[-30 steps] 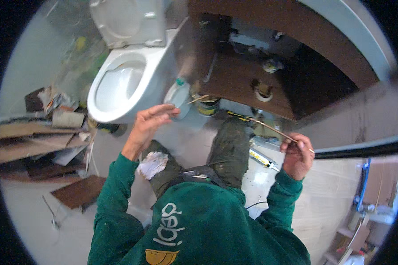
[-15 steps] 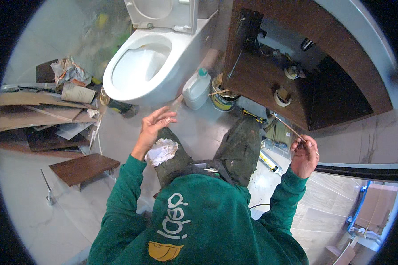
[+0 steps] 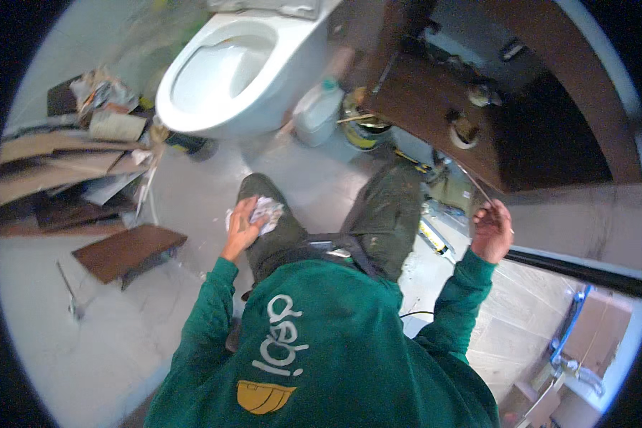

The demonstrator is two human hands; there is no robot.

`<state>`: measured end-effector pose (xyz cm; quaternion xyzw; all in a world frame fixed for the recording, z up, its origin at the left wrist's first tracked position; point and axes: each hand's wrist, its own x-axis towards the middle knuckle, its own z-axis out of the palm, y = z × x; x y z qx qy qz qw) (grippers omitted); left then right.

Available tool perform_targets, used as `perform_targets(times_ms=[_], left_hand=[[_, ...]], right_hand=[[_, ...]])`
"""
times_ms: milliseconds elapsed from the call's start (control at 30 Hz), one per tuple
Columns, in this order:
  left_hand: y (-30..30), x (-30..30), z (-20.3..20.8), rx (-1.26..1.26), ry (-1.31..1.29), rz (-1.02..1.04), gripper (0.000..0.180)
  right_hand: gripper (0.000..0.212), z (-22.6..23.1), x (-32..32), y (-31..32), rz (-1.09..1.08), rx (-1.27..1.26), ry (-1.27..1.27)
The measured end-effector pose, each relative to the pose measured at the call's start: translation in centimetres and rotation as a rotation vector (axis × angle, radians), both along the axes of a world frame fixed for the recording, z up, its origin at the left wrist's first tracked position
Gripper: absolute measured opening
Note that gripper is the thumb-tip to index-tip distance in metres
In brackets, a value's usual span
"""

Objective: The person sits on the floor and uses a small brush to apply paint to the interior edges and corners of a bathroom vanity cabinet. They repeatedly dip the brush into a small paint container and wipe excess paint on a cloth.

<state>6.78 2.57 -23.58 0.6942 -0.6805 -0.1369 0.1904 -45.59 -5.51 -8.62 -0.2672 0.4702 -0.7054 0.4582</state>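
Observation:
My left hand (image 3: 242, 227) is down on a crumpled white rag (image 3: 267, 214) that lies on my left thigh, its fingers bent onto the cloth. Part of the rag is hidden beneath the hand. Out to the right, my right hand (image 3: 491, 232) pinches a thin brown stick (image 3: 483, 191), which tilts up toward the front edge of a dark brown cabinet (image 3: 435, 107). The far end of the stick is too blurred to identify. On the cabinet's board sits a white roll or cup (image 3: 464, 134) with something brown in it.
Ahead stands a white toilet (image 3: 264, 114), its lid raised. Beside it are a translucent jug (image 3: 317, 118) and an open can (image 3: 364, 132). A sealant cartridge (image 3: 434, 235) lies near my right leg. Board scraps (image 3: 57, 171) and a small brown panel (image 3: 130, 251) occupy the left.
My left hand has come down from above the knee onto the white rag. My right hand still holds the stick, and the whole view has shifted slightly.

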Motion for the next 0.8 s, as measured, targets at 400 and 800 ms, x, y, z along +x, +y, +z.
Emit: perform_targets(times_ms=[400,800], left_hand=[[0.4,-0.3,-0.7,-0.032,0.254,0.255,0.024],[3.7,0.8,0.0,-0.11,0.088,0.212,0.027]], right_hand=[[0.024,-7.9,-7.2,-9.4,-0.302,0.088,0.279],[0.023,-10.8,-8.2,-18.8,-0.245,0.268,0.944]])
